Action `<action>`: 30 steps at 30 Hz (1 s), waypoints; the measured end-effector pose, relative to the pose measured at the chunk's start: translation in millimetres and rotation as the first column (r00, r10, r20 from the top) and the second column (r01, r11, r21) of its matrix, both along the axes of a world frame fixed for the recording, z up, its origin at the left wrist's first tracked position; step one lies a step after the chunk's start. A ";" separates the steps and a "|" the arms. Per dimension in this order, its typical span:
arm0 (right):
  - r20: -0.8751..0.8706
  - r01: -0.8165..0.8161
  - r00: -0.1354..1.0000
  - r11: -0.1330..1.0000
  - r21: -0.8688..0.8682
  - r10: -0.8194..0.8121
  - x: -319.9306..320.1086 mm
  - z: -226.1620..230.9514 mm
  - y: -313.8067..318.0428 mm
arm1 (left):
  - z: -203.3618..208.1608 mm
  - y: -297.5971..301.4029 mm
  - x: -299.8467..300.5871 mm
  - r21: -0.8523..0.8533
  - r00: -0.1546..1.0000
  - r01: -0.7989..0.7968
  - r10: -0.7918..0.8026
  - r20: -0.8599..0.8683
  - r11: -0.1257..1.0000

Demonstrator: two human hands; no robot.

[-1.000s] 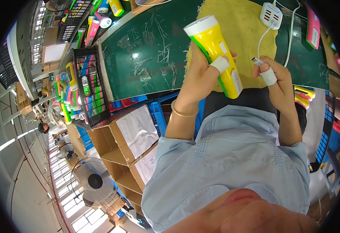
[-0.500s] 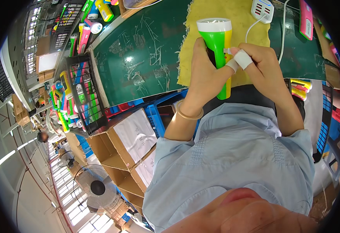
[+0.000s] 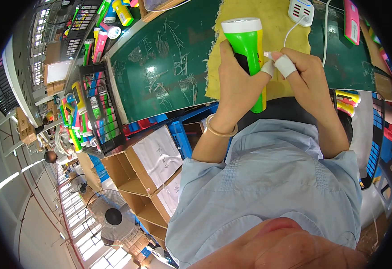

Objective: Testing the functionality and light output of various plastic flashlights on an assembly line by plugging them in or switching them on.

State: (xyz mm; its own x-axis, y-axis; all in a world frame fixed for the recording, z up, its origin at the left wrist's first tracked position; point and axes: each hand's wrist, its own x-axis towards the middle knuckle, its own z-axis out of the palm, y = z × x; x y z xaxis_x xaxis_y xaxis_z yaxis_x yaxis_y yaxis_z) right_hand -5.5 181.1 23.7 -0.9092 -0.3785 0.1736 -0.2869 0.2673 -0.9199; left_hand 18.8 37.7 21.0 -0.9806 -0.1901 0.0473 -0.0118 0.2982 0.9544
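Note:
A green and yellow flashlight point(image 3: 244, 42) with a white head ring is held in my left hand point(image 3: 236, 85), fingers wrapped round its body and the thumb along its right side. White tape covers that thumb. My right hand point(image 3: 305, 80), its thumb and finger pinched together and a white wrap on one finger, holds the small plug point(image 3: 267, 54) of a white cable. The plug points at the flashlight's yellow side, with a slight gap between them. From the right hand the cable point(image 3: 287, 36) runs up to a white multi-port USB charger point(image 3: 301, 12).
A yellow cloth point(image 3: 214, 83) lies on the green table point(image 3: 137, 58). At the left stands a black basket point(image 3: 115, 139) of coloured flashlights. A pink flashlight-like item point(image 3: 351, 22) lies far right. Cardboard compartments point(image 3: 131, 179) are below left, and a fan point(image 3: 113, 216) stands beyond.
The flashlight has shifted slightly left and tilted with my left hand. My right hand has drawn a little to the right, and the plug is now apart from the flashlight's side.

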 end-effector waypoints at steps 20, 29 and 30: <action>-0.168 0.044 0.986 0.990 0.131 -0.021 -0.9 -13.2 -0.9 | -3.0 14.4 0.6 -0.228 0.997 -0.074 0.068 -0.035 0.971; 0.021 0.054 0.998 0.976 -0.213 -0.051 12.2 13.3 9.9 | 2.8 -8.2 -16.1 -0.177 0.962 -0.179 0.134 -0.236 0.968; 0.025 0.043 0.999 0.953 -0.301 -0.037 11.7 17.4 17.5 | 7.8 -21.5 -23.9 0.039 0.980 -0.194 0.195 -0.035 0.980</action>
